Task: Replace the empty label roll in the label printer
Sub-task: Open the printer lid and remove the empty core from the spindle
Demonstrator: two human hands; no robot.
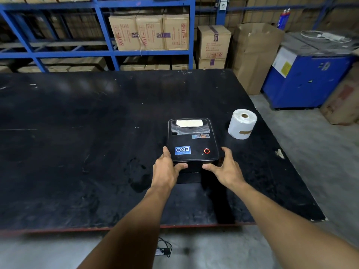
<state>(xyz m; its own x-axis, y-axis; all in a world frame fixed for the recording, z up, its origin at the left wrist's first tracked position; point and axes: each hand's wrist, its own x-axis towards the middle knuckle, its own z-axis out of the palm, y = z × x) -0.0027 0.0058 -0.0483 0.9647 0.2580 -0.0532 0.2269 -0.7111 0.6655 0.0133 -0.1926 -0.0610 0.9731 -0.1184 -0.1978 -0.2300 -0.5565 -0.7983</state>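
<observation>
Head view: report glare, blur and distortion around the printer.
Head view: wide-angle bending curves the table edge and shelves; soft sheen on the tabletop's far left; the printer and label roll are sharp, its red ring glows; far right floor smears; both hands' shadows stay faint.

Single head view, looking forward-down over black table (77,133), wide-angle, close.

Both hands — left (167,167), right (226,167) — reach forward, fingers spread, thumbs turned inward.
</observation>
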